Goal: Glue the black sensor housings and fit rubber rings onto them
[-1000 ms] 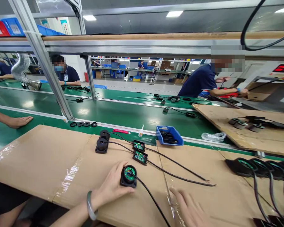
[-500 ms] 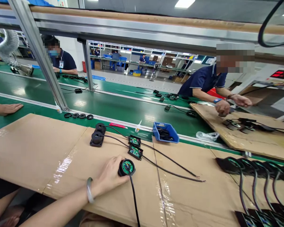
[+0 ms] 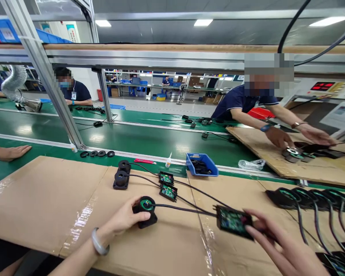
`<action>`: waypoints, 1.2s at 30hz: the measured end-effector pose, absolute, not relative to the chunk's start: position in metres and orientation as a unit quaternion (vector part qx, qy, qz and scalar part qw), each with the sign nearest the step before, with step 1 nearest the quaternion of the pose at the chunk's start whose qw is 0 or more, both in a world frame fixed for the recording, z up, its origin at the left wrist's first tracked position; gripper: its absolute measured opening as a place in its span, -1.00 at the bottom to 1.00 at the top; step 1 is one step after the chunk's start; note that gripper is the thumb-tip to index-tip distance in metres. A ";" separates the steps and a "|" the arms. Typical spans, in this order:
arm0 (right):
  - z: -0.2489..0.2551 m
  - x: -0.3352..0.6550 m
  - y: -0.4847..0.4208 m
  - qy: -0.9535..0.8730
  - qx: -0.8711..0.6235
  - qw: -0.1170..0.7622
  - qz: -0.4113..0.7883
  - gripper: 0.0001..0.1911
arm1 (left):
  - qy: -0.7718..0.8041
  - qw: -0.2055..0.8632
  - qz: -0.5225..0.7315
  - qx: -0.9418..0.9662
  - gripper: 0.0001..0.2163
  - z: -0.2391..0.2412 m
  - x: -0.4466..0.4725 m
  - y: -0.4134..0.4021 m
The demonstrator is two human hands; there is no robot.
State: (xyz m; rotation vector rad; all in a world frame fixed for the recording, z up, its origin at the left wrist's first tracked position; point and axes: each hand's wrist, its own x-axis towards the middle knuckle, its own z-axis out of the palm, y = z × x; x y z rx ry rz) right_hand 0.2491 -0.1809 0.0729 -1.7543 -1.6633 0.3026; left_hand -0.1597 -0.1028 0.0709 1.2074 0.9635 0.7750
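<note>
Cardboard (image 3: pixel 54 199) covers the near bench across the lower part of the frame, with both of the person's hands above it. The left hand (image 3: pixel 125 217), at lower centre, is curled around a round black housing (image 3: pixel 146 204) with a square base, its thumb across the front; a green ring-shaped board shows within the housing. The right hand (image 3: pixel 287 243), at lower right, holds the right end of an open black case (image 3: pixel 234 221) between thumb and fingers; a green circuit board fills the case. A black cable (image 3: pixel 186 209) links housing and case, nearly straight between the hands.

Just above, near the centre of the frame, lie two similar housings (image 3: pixel 121 178), standing one behind the other and wired to two open cases (image 3: pixel 168 191) set side by side. Beyond them, along the green bench edge, are four black rings (image 3: pixel 102 154), a red slender tool (image 3: pixel 145 161), a small white bottle (image 3: pixel 168 160) and a blue bin (image 3: pixel 213 169) of black parts. At right, a row of housings (image 3: pixel 287 197) trails cables downward. At upper right, a co-worker (image 3: pixel 232 102) handles metallic round parts (image 3: pixel 293 155) on another board.
</note>
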 end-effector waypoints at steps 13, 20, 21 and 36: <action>0.072 0.117 0.022 -0.718 -0.573 0.343 0.198 -0.72 | 0.225 0.918 0.225 0.238 -0.34 0.068 -0.145 -0.081; 0.077 0.089 0.067 -0.657 -0.546 0.429 0.293 -0.73 | 0.271 0.874 0.276 0.294 -0.39 0.068 -0.127 -0.070; 0.079 0.090 0.066 -0.643 -0.541 0.444 0.311 -0.73 | 0.284 0.864 0.281 0.307 -0.35 0.065 -0.127 -0.071; 0.079 0.122 -0.102 -0.255 -0.426 0.561 0.662 -0.65 | 0.425 0.490 0.304 0.698 -0.49 0.076 -0.138 -0.085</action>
